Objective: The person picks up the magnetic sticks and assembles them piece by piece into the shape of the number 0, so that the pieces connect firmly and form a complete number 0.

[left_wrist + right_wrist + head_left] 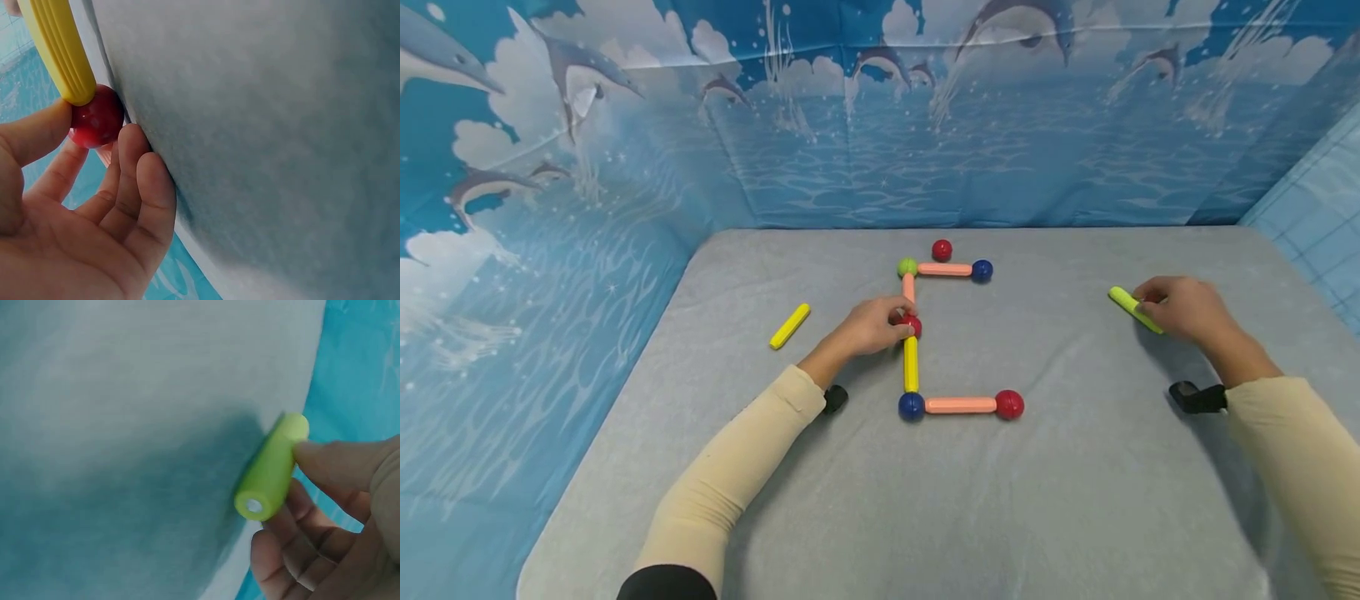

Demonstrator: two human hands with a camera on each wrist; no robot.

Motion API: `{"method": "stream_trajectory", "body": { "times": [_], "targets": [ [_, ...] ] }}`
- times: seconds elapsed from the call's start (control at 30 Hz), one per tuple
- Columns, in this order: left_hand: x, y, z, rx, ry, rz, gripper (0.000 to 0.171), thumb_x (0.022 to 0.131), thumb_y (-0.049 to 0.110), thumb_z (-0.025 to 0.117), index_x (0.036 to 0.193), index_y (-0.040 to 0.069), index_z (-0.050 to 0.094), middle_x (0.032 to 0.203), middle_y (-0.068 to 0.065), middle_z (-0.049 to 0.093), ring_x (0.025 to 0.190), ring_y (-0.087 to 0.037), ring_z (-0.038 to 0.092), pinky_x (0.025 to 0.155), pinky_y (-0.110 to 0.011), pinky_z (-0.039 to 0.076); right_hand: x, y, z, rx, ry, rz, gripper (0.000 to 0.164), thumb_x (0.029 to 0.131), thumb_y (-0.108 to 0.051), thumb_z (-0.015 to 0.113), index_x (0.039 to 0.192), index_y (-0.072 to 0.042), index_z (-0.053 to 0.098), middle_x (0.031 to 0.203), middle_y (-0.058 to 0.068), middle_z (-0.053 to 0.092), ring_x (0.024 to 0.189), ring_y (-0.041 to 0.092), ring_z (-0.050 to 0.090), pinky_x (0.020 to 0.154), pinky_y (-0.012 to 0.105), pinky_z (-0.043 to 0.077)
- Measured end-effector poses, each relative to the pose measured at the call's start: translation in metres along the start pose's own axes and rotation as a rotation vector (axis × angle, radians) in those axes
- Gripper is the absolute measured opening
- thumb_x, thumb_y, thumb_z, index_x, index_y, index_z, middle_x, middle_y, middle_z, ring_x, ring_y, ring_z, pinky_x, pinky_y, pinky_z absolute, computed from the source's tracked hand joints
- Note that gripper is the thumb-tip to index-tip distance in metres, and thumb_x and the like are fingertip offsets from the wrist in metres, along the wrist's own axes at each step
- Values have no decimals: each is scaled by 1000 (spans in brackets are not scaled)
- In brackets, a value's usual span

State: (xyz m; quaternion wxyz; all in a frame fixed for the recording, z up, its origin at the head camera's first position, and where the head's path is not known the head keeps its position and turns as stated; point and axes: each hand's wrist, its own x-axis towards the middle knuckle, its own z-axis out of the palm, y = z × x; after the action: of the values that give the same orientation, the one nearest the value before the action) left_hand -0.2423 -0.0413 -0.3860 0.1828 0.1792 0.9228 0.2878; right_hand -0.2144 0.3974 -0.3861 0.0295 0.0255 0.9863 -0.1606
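Thumb and fingers of my left hand [874,325] pinch a red ball [100,117] midway down a column of joined rods and balls. A yellow rod [911,365] runs from that ball down to a blue ball [912,407]. An orange rod [909,287] leads up to a green ball [907,267]. Out at the right, my right hand [1187,310] pinches a yellow-green magnetic rod [272,467] between thumb and fingers, at the cloth. A pale metal disc shows in the rod's near end in the right wrist view.
Orange rods [961,405] branch rightward, ending in a red ball [1010,404] below and a blue ball [982,271] above. A loose red ball [942,250] sits at the back. One loose yellow rod [790,326] lies left on the grey cloth [1075,500].
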Motion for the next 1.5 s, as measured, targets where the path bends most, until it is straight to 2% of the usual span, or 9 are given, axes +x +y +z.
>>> {"method": "stream_trajectory", "body": {
  "times": [0.17,0.33,0.47,0.63,0.77,0.9,1.1,1.33,1.5],
  "targets": [
    [1,1,-1,0,3,-16,33,98,26,63,130,20,60,126,-8,63,104,-23,57,79,-30,53,5,-3,2,48,-48,33,24,94,-10,60,109,10,59,111,36,59,90,41,56,63,39,50],
    [1,-1,-1,-3,1,-20,32,98,26,63,129,20,60,125,-8,63,105,-23,57,80,-30,54,10,-6,0,-21,-153,16,44,93,-13,59,128,13,49,121,43,54,102,50,57,74,50,53],
    [1,-2,0,-9,0,-23,32,98,26,63,129,20,61,125,-8,63,105,-23,56,80,-30,54,9,-12,-1,-6,-178,-40,53,95,-14,55,140,9,42,122,43,53,101,49,59,71,48,53],
    [1,-1,2,-18,-5,-32,32,97,26,64,128,21,61,121,-7,63,102,-23,57,77,-29,53,-5,-31,1,171,-210,-90,60,100,-19,52,153,-3,30,132,40,48,114,50,53,71,40,53],
    [1,-2,3,-18,-8,-39,32,96,25,65,128,22,61,121,-7,63,101,-23,57,77,-29,53,-20,-59,10,335,-242,-138,60,102,-21,51,157,-10,26,135,31,47,111,38,53,73,35,53],
    [1,-2,1,-10,-9,-40,32,97,26,64,129,22,61,122,-8,64,100,-23,58,77,-29,52,-33,-93,19,461,-240,-175,58,103,-18,50,156,-12,28,130,24,49,106,29,52,74,30,54],
    [2,-1,-1,-3,0,-26,33,97,25,64,129,21,61,121,-8,64,99,-23,58,76,-29,51,-48,-132,32,614,-243,-186,58,101,-10,51,154,-11,29,127,21,48,107,29,52,78,27,57],
    [3,-1,0,-10,-13,-6,31,97,24,64,128,20,61,116,-8,64,94,-23,58,73,-27,49,-56,-145,47,710,-304,-188,59,99,-9,53,153,-7,29,125,22,51,93,13,61,81,30,59],
    [3,-1,0,-14,-10,-9,31,97,25,63,128,21,61,118,-7,63,96,-23,58,75,-28,49,-56,-145,51,721,-311,-179,59,99,-9,53,152,-7,29,125,22,52,92,15,63,81,30,59]
  ]
}}
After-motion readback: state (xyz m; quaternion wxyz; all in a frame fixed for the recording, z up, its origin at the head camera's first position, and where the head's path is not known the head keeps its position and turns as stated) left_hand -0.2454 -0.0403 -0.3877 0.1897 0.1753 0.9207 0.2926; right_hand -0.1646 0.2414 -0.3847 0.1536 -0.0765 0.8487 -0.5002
